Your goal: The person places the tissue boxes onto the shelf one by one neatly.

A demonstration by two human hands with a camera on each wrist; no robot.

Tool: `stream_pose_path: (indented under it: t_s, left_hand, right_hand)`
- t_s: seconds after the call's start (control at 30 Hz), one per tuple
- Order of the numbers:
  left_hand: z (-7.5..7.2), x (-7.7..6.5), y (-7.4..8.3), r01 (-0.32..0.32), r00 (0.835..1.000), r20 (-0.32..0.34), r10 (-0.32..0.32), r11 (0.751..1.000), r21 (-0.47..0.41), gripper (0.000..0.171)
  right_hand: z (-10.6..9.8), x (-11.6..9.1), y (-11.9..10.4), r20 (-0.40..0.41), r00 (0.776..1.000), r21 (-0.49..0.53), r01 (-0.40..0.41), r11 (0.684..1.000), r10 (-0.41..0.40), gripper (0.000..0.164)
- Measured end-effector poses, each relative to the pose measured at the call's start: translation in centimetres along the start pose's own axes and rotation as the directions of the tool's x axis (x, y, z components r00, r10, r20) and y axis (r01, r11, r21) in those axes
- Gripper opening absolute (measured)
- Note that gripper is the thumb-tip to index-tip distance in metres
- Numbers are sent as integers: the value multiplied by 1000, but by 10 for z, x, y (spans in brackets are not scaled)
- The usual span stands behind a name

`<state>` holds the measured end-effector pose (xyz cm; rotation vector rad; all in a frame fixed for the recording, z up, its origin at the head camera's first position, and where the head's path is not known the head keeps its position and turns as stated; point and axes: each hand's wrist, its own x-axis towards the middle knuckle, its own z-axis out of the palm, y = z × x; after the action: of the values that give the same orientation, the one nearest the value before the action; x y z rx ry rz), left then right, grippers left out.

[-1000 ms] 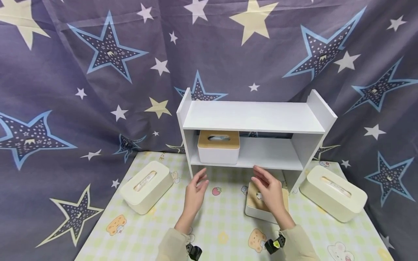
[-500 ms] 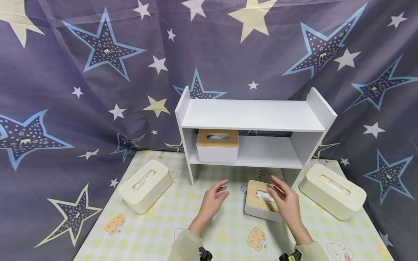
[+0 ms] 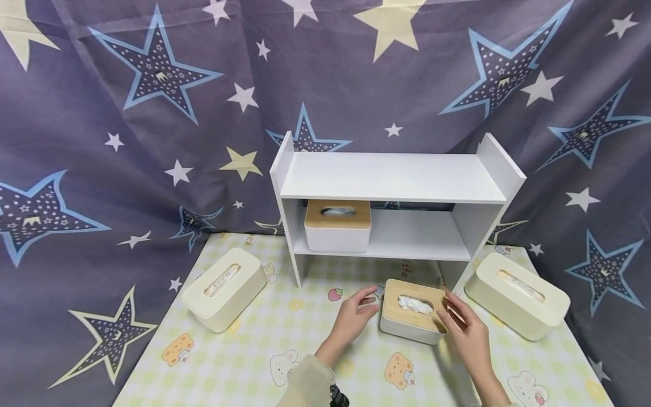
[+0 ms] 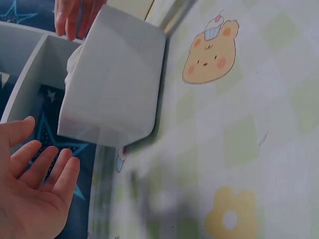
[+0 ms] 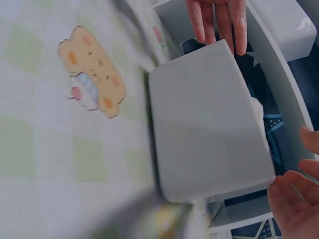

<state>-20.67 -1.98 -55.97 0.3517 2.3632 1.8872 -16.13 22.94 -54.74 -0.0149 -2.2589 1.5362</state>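
Note:
A tissue box [image 3: 414,328] with a white body and a wooden lid sits on the table in front of the shelf, tissue showing in its oval slot. My left hand [image 3: 353,316] is just left of it, fingers loosely bent and apart from its side. At the box's right end is my right hand [image 3: 468,333], fingers relaxed; in the right wrist view its fingertips [image 5: 275,183] appear to touch a corner. In the left wrist view a gap separates my left hand [image 4: 42,184] from the white wall of the box [image 4: 114,74].
A white two-tier shelf [image 3: 391,178] stands behind, with another wood-lidded tissue box [image 3: 338,237] on its lower board, at the left. Cream tissue boxes flank it, one at the left [image 3: 218,308] and one at the right [image 3: 519,314]. A star-patterned curtain [image 3: 203,147] hangs behind.
Both hands have shifted right and lower, the left closing in on the front tissue box's left side, the right moving from over its lid to its right end. The box stays in place.

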Motion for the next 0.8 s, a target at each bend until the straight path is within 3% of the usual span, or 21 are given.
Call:
stream_pose_path:
  t_s: [0.33,0.8]
  left_hand:
    - [15,-4,-1,43,999,21,-43,999,-30,46]
    - [25,-9,-4,82,996,-26,-85,993,-86,51]
  right_hand:
    - [-3,-17,12,-13,997,-13,-70,997,70,46]
    - [-3,-30,18,35,983,-26,-180,983,180,52]
